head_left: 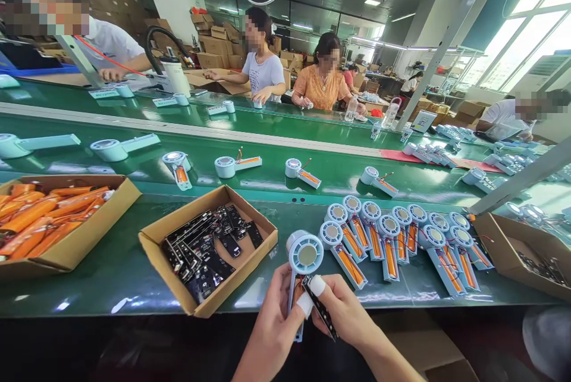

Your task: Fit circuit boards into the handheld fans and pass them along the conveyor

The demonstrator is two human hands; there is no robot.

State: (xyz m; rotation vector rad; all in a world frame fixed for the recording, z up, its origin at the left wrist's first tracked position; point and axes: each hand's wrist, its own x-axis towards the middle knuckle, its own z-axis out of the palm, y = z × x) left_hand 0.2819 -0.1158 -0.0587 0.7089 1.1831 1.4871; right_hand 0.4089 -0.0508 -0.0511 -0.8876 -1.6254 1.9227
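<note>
My left hand [277,323] is closed around the handle of a light blue handheld fan housing [306,253], its round head tilted up toward me. In my right hand [345,309] a narrow black circuit board [325,314] is pinched between thumb and fingers, its upper end against the open handle. White covers wrap both thumbs. An orange part shows inside the handle, mostly hidden by my fingers. Just left of my hands stands a cardboard box [168,284] of black circuit boards [209,245]. To the right lie several blue fan housings [389,226] with orange batteries in their handles.
A box of orange batteries [31,215] sits at the left, and another cardboard box [499,239] at the right. Fan housings [226,166] lie spaced along the green conveyor [267,191]. A metal post [526,177] slants across the right. Co-workers sit across the line.
</note>
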